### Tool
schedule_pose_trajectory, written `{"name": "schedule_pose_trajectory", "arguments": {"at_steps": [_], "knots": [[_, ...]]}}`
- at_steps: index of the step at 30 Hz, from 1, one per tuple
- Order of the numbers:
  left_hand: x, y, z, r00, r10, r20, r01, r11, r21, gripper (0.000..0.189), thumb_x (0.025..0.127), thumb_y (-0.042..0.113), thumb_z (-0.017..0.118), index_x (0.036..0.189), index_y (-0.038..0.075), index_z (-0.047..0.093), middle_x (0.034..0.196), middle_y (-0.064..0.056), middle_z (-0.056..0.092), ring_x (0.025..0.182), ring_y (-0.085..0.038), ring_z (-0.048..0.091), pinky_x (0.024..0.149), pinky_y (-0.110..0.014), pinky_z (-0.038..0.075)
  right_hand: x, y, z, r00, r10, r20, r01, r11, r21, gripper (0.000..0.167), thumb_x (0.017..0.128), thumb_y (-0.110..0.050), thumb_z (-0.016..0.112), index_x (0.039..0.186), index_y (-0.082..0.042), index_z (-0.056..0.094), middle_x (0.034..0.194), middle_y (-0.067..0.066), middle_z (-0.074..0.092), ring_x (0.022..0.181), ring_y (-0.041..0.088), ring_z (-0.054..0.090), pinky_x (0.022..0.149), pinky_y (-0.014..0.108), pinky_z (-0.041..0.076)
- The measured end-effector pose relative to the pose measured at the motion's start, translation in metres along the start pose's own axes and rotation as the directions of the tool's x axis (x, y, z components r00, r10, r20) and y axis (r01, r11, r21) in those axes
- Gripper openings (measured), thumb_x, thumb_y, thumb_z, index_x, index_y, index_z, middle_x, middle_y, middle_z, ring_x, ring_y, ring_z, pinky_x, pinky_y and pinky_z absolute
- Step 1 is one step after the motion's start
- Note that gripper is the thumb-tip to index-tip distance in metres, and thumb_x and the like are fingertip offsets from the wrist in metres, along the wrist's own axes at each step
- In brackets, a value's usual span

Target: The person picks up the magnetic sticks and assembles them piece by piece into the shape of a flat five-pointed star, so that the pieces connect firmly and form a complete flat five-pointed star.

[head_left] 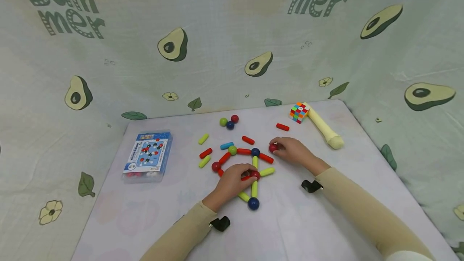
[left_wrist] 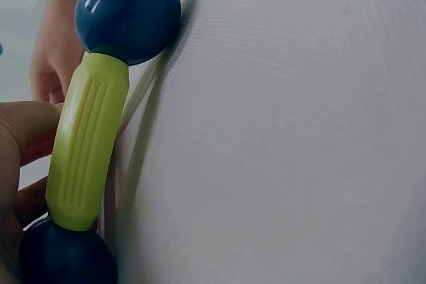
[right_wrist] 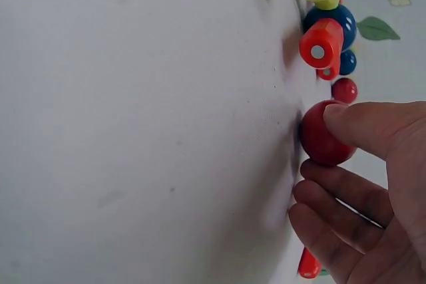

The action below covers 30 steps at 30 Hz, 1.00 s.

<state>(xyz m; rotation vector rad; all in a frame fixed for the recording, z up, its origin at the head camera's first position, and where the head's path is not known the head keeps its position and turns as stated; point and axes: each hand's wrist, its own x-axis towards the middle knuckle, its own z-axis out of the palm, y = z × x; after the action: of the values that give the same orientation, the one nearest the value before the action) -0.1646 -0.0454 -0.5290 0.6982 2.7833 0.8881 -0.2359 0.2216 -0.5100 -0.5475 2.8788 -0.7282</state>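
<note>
My right hand (head_left: 291, 151) pinches a red ball (right_wrist: 326, 134) between thumb and fingers, close over the table, just right of a red rod's bare end. With thumb and forefinger, my left hand (head_left: 233, 180) grips a second red ball (head_left: 255, 175) inside a magnetic rod-and-ball frame, hiding part of it. A dark blue ball (head_left: 253, 204) forms the frame's near corner, with a yellow-green rod (head_left: 254, 189) running up from it. Along the far side sit another dark blue ball (head_left: 255, 152) and a green ball (head_left: 233, 150). One yellow-green rod (head_left: 267, 171) sticks out to the right.
Loose rods, among them a blue rod (head_left: 226, 146) and a red rod (head_left: 248, 140), lie beyond the frame. Farther back are three balls (head_left: 230, 125). A boxed set (head_left: 146, 154) lies left; a puzzle cube (head_left: 299, 112) and a pale yellow stick (head_left: 324, 126) lie back right.
</note>
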Motion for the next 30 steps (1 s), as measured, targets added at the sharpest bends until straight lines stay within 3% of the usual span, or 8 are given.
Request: {"name": "schedule_pose_trajectory", "arguments": {"at_steps": [5,14,18,23,26,30], "knots": [[-0.001,0.0,-0.001,1.0,0.004,0.001,-0.004,1.0,-0.006,0.03,0.094,0.033,0.075,0.123,0.027,0.071,0.116,0.01,0.069,0.103,-0.009,0.06,0.09,-0.026,0.053,-0.018,0.0,-0.001,1.0,0.006,-0.007,-0.005,0.999,0.033,0.033,0.095,-0.021,0.074,0.125,-0.013,0.066,0.112,0.003,0.07,0.102,0.022,0.064,0.093,0.046,0.054],[0.0,-0.001,0.002,1.0,0.0,-0.007,0.0,1.0,-0.014,0.029,0.095,0.033,0.074,0.123,0.027,0.071,0.118,0.011,0.068,0.105,-0.009,0.061,0.092,-0.027,0.053,-0.043,-0.001,0.002,0.998,0.036,0.044,-0.039,0.998,0.057,0.034,0.091,-0.024,0.077,0.121,-0.018,0.062,0.101,-0.003,0.068,0.096,0.017,0.062,0.088,0.043,0.055],[0.0,-0.003,0.001,1.0,-0.003,-0.009,0.003,1.0,-0.021,0.029,0.095,0.032,0.074,0.122,0.027,0.071,0.119,0.011,0.068,0.106,-0.009,0.061,0.093,-0.028,0.053,-0.048,-0.005,0.006,0.999,-0.017,0.033,0.015,0.998,0.054,0.032,0.09,-0.023,0.077,0.12,-0.019,0.065,0.102,-0.006,0.067,0.097,0.017,0.06,0.088,0.043,0.054],[-0.002,-0.003,0.001,1.0,-0.014,-0.004,0.014,1.0,-0.024,0.029,0.095,0.032,0.074,0.123,0.027,0.071,0.12,0.01,0.068,0.108,-0.01,0.061,0.094,-0.029,0.053,-0.048,-0.008,0.012,0.995,-0.086,-0.042,0.087,0.995,0.037,0.032,0.091,-0.019,0.077,0.121,-0.017,0.066,0.109,-0.005,0.067,0.099,0.017,0.059,0.091,0.044,0.053],[-0.002,-0.001,0.001,1.0,-0.013,-0.005,0.012,1.0,-0.023,0.029,0.095,0.031,0.074,0.124,0.027,0.07,0.12,0.01,0.068,0.107,-0.01,0.061,0.094,-0.029,0.053,-0.048,-0.008,0.014,0.995,-0.075,-0.067,0.078,0.996,0.044,0.034,0.091,-0.017,0.076,0.123,-0.016,0.065,0.112,-0.004,0.067,0.101,0.017,0.059,0.093,0.044,0.053],[-0.001,0.001,0.0,1.0,-0.011,-0.007,0.011,1.0,-0.022,0.029,0.095,0.033,0.074,0.123,0.027,0.071,0.119,0.01,0.069,0.106,-0.009,0.061,0.094,-0.029,0.053,-0.051,-0.007,0.014,0.999,-0.042,-0.028,0.045,0.995,0.091,0.041,0.091,-0.021,0.078,0.129,-0.018,0.064,0.114,-0.004,0.066,0.104,0.017,0.058,0.095,0.045,0.052]]}}
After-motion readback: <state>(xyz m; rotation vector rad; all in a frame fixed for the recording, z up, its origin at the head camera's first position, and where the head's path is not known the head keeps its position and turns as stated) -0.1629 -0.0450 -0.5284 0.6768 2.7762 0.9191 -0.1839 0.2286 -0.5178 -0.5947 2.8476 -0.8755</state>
